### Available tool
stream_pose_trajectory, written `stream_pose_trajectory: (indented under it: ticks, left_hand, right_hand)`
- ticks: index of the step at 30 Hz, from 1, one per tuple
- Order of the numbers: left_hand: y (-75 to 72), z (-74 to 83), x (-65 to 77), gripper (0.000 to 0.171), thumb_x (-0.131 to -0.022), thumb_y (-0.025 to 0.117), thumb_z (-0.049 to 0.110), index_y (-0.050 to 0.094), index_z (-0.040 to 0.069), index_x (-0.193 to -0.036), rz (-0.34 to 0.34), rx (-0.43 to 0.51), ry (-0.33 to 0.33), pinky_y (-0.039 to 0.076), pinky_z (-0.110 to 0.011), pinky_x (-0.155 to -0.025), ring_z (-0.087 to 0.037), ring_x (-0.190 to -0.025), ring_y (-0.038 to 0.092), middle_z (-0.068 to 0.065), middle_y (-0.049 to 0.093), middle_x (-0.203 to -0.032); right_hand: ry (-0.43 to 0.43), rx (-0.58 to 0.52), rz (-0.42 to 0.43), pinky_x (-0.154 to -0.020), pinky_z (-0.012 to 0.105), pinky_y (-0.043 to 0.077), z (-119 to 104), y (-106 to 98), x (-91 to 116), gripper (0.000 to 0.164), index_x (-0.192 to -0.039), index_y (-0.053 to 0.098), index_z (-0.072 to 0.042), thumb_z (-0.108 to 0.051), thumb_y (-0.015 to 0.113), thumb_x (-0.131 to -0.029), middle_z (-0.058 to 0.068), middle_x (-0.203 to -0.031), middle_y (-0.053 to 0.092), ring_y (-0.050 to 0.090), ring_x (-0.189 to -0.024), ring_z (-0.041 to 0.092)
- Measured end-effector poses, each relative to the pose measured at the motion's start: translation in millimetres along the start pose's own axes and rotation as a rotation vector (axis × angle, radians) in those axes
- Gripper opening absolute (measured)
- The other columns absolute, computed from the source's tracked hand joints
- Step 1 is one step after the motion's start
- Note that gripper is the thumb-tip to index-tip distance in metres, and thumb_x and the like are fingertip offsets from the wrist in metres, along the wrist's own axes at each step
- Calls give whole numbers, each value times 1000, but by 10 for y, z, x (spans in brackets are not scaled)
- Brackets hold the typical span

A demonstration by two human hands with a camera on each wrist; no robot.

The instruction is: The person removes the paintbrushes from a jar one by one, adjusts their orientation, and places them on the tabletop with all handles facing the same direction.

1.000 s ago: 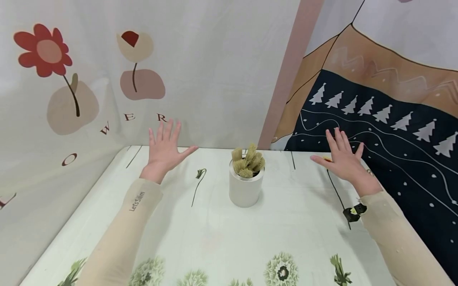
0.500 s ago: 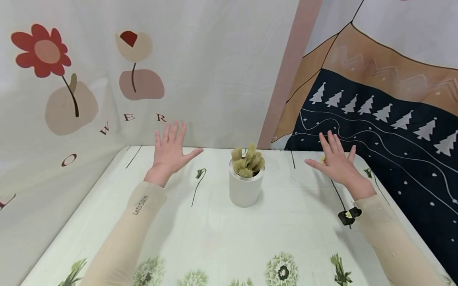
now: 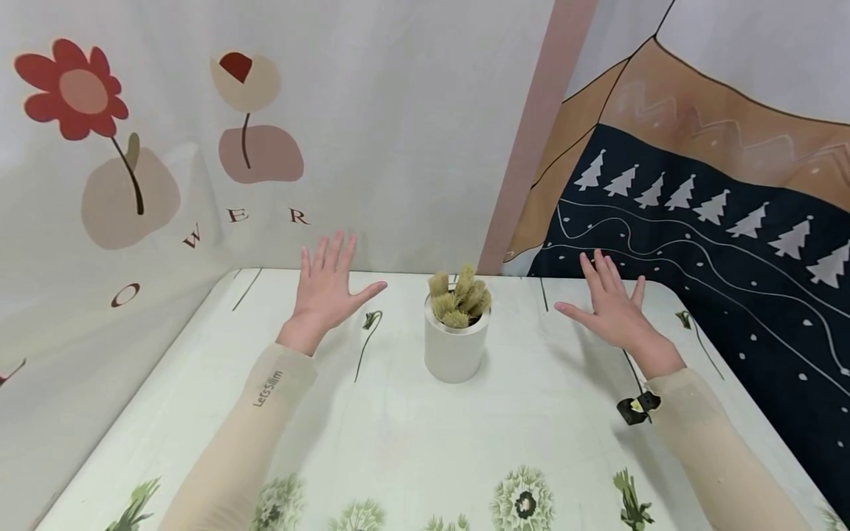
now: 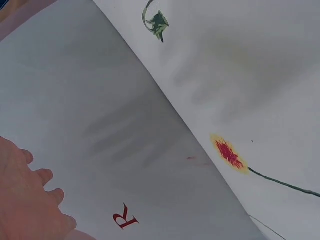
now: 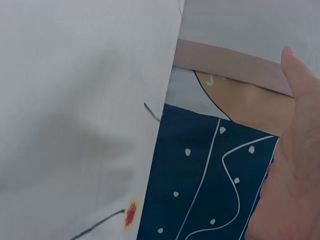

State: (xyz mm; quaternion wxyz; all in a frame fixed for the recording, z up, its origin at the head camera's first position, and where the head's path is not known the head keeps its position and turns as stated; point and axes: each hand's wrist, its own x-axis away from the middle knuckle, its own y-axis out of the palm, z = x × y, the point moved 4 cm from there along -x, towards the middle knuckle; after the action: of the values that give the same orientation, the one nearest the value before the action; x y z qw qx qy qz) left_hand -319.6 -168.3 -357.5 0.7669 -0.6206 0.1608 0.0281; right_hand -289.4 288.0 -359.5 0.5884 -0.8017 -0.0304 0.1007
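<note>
A white cylindrical pot [image 3: 454, 357] stands upright near the far middle of the table, with several dry, yellow-green bristly tufts [image 3: 458, 302] filling its top. To its left my left hand [image 3: 325, 295] is held out over the table with fingers straight and spread, holding nothing. On the other side my right hand [image 3: 614, 313] hovers likewise, fingers spread and thumb toward the pot. Both hands are apart from the pot. The left wrist view shows the curled-looking edge of my left hand [image 4: 30, 195]; my right hand [image 5: 292, 155] fills the right side of its wrist view.
A white cloth printed with flowers and stems covers the table [image 3: 398, 435]. Behind it hangs a pale curtain [image 3: 412, 147] with flower prints and letters, and a dark blue curtain [image 3: 730, 310] with tree prints borders the right. A small black device [image 3: 639, 407] sits at my right wrist.
Both hands have drifted inward toward the pot and slightly nearer to me, fingers still spread. The pot has stayed in place.
</note>
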Motion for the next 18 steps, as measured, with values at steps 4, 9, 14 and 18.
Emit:
stream_pose_trajectory:
  ticks: [4,9,14,18]
  left_hand:
    - [27,45,9,104,-88,45,79,4,18,-162,-16,2,5,-6,-59,-126,-33,-157,-2,-9,4,-170]
    - [65,97,12,104,-88,44,79,3,18,-162,-29,-10,7,-5,-58,-127,-32,-157,-2,-8,2,-170]
    - [93,158,24,104,-88,43,79,3,18,-162,-36,3,17,-6,-58,-126,-31,-157,-2,-8,2,-170]
    - [113,205,44,104,-88,44,78,2,18,-162,-37,7,27,-5,-58,-127,-32,-157,2,-8,4,-170]
  right_hand:
    - [-2,-14,-11,-108,82,-16,-19,47,11,105,-161,-4,-12,-66,54,-92,21,-167,-10,-12,-154,41]
    - [-4,-33,-23,-108,82,-16,-41,106,17,105,-161,-7,-14,-65,55,-92,20,-167,-11,-13,-154,39]
    - [-2,-62,-33,-109,79,-19,-80,174,14,106,-161,-8,-17,-65,56,-92,18,-167,-12,-13,-155,37]
    - [4,-80,-46,-110,77,-20,-135,227,5,106,-161,-7,-18,-64,57,-91,16,-168,-12,-13,-155,37]
